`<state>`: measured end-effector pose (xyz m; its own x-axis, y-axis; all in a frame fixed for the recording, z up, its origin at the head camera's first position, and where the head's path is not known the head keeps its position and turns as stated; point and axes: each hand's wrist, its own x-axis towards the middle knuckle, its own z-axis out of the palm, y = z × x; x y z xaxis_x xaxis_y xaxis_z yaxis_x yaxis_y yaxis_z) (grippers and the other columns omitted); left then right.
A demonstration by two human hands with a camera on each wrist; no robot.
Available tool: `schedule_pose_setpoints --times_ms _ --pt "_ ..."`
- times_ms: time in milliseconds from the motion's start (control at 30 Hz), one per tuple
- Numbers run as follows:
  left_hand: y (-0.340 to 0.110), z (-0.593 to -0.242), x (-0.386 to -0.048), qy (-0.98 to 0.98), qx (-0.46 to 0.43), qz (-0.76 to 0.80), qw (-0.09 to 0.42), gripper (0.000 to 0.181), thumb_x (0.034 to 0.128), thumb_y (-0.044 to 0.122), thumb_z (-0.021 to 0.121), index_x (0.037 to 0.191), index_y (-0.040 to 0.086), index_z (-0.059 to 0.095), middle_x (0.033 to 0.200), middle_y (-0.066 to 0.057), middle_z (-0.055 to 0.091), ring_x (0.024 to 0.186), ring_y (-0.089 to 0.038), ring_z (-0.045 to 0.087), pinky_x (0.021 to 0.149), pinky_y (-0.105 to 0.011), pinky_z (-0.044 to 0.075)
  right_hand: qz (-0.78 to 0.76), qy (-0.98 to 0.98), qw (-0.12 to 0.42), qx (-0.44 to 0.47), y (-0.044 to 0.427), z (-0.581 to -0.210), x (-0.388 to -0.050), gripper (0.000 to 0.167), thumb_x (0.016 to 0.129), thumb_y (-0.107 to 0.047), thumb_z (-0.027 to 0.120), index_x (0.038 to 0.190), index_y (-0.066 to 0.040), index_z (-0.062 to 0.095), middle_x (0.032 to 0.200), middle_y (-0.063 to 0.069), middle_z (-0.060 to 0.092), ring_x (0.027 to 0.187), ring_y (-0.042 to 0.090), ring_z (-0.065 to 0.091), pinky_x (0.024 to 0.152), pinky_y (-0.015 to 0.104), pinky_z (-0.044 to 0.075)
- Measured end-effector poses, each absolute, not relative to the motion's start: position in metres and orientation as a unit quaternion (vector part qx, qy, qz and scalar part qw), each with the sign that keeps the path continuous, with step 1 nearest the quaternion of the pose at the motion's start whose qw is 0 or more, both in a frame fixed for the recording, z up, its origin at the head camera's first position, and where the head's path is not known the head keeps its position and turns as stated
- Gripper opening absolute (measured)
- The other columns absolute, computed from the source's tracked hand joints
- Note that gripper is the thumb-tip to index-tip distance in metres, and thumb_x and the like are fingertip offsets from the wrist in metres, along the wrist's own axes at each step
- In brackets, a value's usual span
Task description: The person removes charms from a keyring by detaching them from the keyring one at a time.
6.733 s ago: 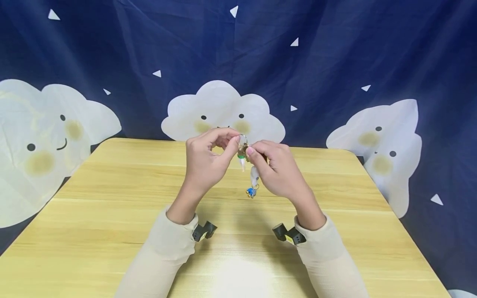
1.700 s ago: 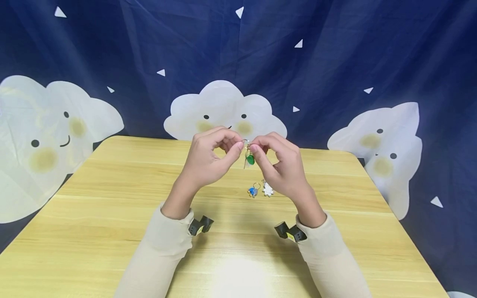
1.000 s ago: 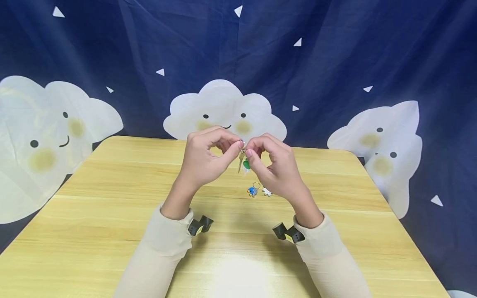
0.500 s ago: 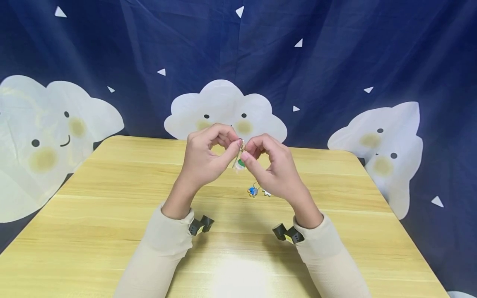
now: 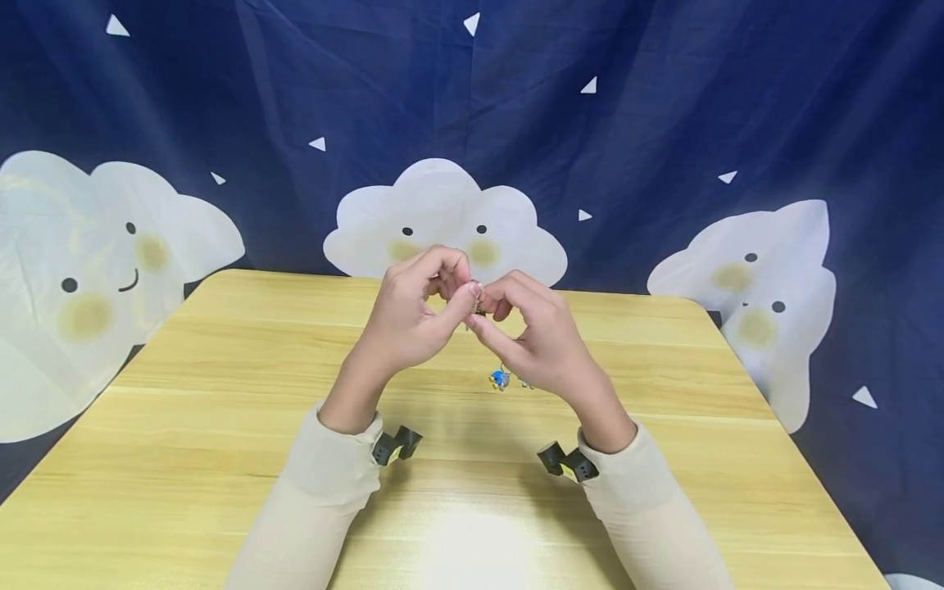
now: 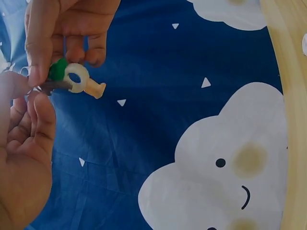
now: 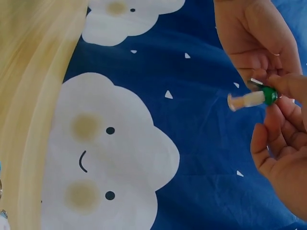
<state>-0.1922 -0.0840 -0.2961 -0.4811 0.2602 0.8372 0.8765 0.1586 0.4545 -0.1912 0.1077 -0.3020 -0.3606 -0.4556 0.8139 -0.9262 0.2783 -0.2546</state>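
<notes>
A metal key ring [image 5: 479,288] is raised above the table between my two hands. My left hand [image 5: 406,315] pinches it with thumb and forefinger. My right hand [image 5: 534,332] meets it from the other side, its thumb and fingertips gripping the ring's lower part. From the ring hang a key [image 6: 60,85] and a green charm [image 6: 58,70] with a white round piece and a peach-coloured end. In the head view the fingers hide most of these. On the table below lie a blue charm [image 5: 500,379] and a white charm [image 5: 527,383], the latter mostly hidden behind my right hand.
The wooden table [image 5: 472,442] reaches to a dark blue curtain [image 5: 413,74] printed with white clouds. Small black cameras are worn at both sleeve cuffs.
The blue and white charms hung from the held bunch at first; they now lie on the table. Lately my right hand has shifted left against the left fingers, covering the green charm.
</notes>
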Motion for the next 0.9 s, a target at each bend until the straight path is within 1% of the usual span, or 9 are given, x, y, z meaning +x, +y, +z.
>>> schedule_pose_setpoints --times_ms 167,300,400,600,733,900 --pt "-0.0878 -0.2956 -0.1917 -0.715 -0.398 -0.514 0.258 0.011 0.0926 -0.008 0.062 0.092 0.001 0.056 0.08 -0.003 0.056 0.07 -0.015 0.052 0.06 -0.022 0.047 0.378 -0.738 0.294 0.475 0.1118 -0.2987 -0.1892 0.016 0.086 -0.001 0.08 0.09 -0.005 0.066 0.083 0.0 0.063 0.078 0.014 0.058 0.071 0.027 0.051" --pt "-0.0887 -0.2945 -0.1912 -0.72 -0.398 -0.518 0.234 0.011 0.0947 -0.008 0.059 0.094 0.002 0.054 0.08 -0.003 0.056 0.067 -0.015 0.053 0.059 -0.024 0.048 0.391 -0.729 0.289 0.482 0.1144 -0.2958 -0.1876 0.008 0.09 0.0 0.072 0.091 -0.006 0.067 0.083 0.0 0.063 0.079 0.014 0.058 0.073 0.026 0.05" --pt "-0.0887 -0.294 -0.1911 -0.719 -0.405 -0.519 0.223 0.011 0.0954 -0.009 0.059 0.094 0.001 0.054 0.08 -0.003 0.056 0.064 -0.014 0.054 0.058 -0.025 0.05 0.386 -0.72 0.316 0.483 0.1148 -0.2948 -0.1875 0.005 0.092 -0.001 0.067 0.09 -0.005 0.067 0.083 0.001 0.062 0.078 0.016 0.057 0.073 0.025 0.049" --pt "-0.0891 -0.2946 -0.1914 -0.721 -0.425 -0.501 0.221 0.01 0.0966 -0.008 0.058 0.094 0.001 0.054 0.081 -0.003 0.055 0.066 -0.013 0.054 0.059 -0.024 0.049 0.365 -0.704 0.377 0.479 0.1147 -0.2947 -0.1904 0.01 0.09 -0.004 0.062 0.084 -0.005 0.069 0.079 0.003 0.063 0.074 0.016 0.057 0.069 0.025 0.049" --pt "-0.0892 -0.2949 -0.1915 -0.718 -0.442 -0.488 0.225 0.01 0.097 -0.008 0.058 0.094 0.002 0.056 0.079 -0.001 0.053 0.067 -0.013 0.053 0.059 -0.024 0.048 0.348 -0.701 0.396 0.482 0.1162 -0.294 -0.192 0.01 0.089 -0.004 0.061 0.082 -0.005 0.069 0.076 0.003 0.062 0.072 0.016 0.057 0.068 0.024 0.049" --pt "-0.0887 -0.2943 -0.1912 -0.717 -0.455 -0.479 0.223 0.011 0.0971 -0.008 0.059 0.094 0.002 0.057 0.08 -0.001 0.053 0.07 -0.012 0.054 0.062 -0.025 0.051 0.34 -0.702 0.396 0.485 0.1168 -0.2946 -0.1926 0.011 0.088 -0.003 0.058 0.081 -0.004 0.066 0.074 0.004 0.058 0.071 0.016 0.053 0.065 0.024 0.046"
